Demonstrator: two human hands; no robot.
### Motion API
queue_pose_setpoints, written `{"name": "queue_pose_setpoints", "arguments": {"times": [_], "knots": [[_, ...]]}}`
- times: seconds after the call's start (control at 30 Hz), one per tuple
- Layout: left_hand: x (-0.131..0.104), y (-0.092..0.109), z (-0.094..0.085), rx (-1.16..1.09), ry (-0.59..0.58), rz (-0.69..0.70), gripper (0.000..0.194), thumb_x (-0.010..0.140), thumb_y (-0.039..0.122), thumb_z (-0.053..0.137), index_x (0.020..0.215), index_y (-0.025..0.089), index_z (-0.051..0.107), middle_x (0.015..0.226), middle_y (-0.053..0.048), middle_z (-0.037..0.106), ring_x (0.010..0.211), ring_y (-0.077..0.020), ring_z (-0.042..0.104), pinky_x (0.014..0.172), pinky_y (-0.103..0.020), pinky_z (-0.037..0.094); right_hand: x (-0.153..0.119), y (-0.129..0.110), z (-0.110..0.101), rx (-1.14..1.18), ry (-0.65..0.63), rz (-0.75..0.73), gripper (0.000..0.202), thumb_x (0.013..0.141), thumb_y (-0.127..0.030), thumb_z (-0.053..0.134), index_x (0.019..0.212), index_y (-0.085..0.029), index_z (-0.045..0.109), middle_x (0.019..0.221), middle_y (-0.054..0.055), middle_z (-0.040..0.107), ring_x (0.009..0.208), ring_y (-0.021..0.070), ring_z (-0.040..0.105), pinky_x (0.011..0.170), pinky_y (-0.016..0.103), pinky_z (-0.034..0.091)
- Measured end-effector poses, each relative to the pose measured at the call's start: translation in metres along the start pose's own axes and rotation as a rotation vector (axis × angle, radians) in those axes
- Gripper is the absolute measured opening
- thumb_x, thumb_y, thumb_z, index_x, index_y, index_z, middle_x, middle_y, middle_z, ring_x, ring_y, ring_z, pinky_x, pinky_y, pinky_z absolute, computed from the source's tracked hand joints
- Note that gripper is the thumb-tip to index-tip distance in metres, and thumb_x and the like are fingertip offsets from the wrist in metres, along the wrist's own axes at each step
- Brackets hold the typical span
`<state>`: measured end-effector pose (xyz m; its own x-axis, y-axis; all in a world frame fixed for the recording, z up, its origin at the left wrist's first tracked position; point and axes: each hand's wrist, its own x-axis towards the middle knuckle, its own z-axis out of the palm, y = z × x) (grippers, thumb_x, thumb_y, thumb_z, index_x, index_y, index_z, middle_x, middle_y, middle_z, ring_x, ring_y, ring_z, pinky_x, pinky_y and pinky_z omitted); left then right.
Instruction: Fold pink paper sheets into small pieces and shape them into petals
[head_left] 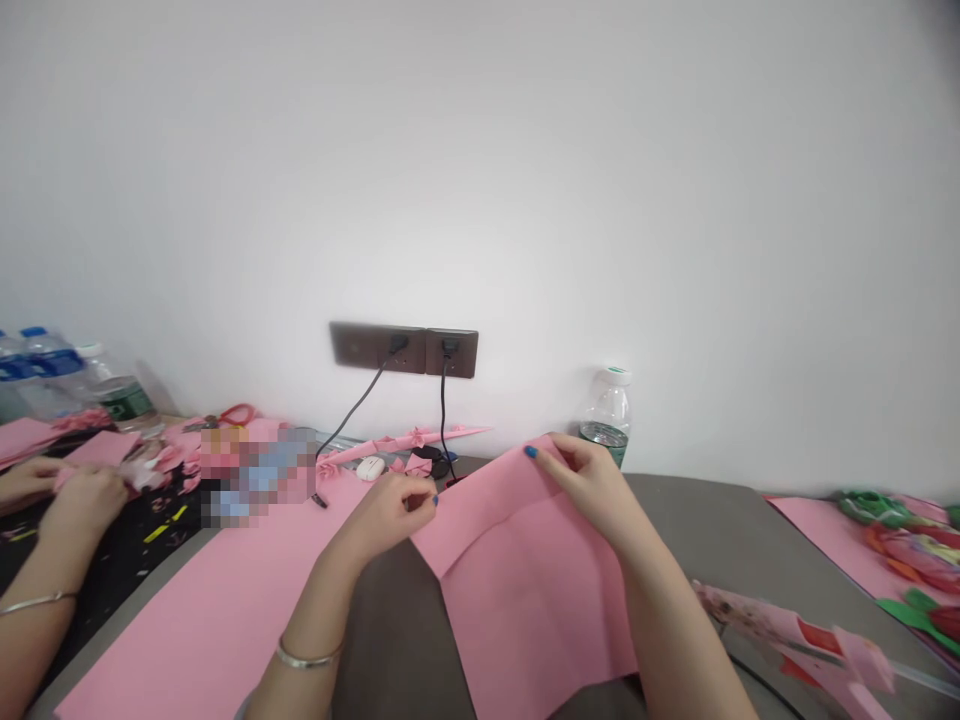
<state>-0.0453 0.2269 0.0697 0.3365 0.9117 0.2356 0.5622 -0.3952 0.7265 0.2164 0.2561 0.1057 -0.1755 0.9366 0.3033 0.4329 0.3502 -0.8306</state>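
A creased sheet of pink paper [536,590] hangs in front of me above the grey table, with a folded-over band along its upper edge. My right hand [589,485] pinches the top edge, a blue-nailed thumb lying on the near side. At the paper's upper left corner is my left hand [394,515], its fingers curled and closed against the edge. The hand partly covers that corner. A silver bangle circles my left wrist. Under my left forearm lies a large flat pink sheet [225,590].
A co-worker's hands [82,500] handle pink paper at the left, among scraps. A water bottle [606,415] stands by the wall. Black cables run from the wall socket [405,348]. A white case [370,468] lies behind my left hand; a pink paper-covered tool [802,640] is at right.
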Motion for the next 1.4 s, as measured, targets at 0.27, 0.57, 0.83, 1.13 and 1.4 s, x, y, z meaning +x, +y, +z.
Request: {"name": "queue_pose_setpoints", "arguments": {"times": [0.27,0.57,0.83,1.13,1.4], "knots": [[-0.005,-0.018,-0.024,-0.038,0.231,-0.012,0.025,0.080,0.020,0.045,0.056,0.020,0.037,0.059,0.004,0.032,0.058,-0.0122,0.032,0.054,-0.025,0.026,-0.004,-0.008,-0.002,0.194,0.082,0.081,0.036,0.079,-0.052,0.061,0.064,-0.019,0.059,0.060,-0.001,0.051,0.056,0.0145,0.044,0.051,0.026,0.032],[-0.005,-0.019,-0.027,-0.320,0.550,-0.031,0.025,0.084,0.039,0.057,0.071,0.017,0.060,0.064,0.002,0.050,0.061,-0.0131,0.046,0.056,-0.022,0.039,0.000,0.001,0.011,0.429,-0.040,0.244,0.043,0.080,-0.060,0.058,0.089,-0.020,0.071,0.054,-0.003,0.052,0.046,0.0115,0.041,0.039,0.021,0.026],[-0.003,-0.016,-0.022,-0.624,0.427,-0.127,0.051,0.085,0.053,0.057,0.121,0.017,0.060,0.101,-0.009,0.067,0.088,-0.0214,0.064,0.072,-0.027,0.051,0.004,0.007,0.016,0.676,-0.010,0.328,0.037,0.073,-0.053,0.070,0.090,-0.020,0.072,0.072,0.003,0.071,0.060,0.0186,0.061,0.050,0.025,0.043],[-0.007,-0.011,-0.011,-0.452,0.214,-0.080,0.091,0.072,0.025,0.076,0.148,0.029,0.026,0.145,-0.013,0.044,0.126,-0.0269,0.051,0.097,-0.033,0.047,0.012,0.024,0.028,0.700,0.113,0.434,0.026,0.071,-0.042,0.071,0.082,-0.019,0.073,0.074,0.005,0.075,0.070,0.0250,0.068,0.060,0.030,0.050],[0.002,-0.017,-0.013,-0.471,0.593,0.073,0.013,0.073,0.024,0.072,0.080,0.018,0.062,0.081,-0.002,0.065,0.080,-0.0162,0.063,0.069,-0.022,0.048,0.006,0.015,0.022,0.480,0.034,0.221,0.052,0.082,-0.061,0.055,0.117,-0.024,0.066,0.098,0.006,0.074,0.087,0.0265,0.068,0.065,0.032,0.052]]}}
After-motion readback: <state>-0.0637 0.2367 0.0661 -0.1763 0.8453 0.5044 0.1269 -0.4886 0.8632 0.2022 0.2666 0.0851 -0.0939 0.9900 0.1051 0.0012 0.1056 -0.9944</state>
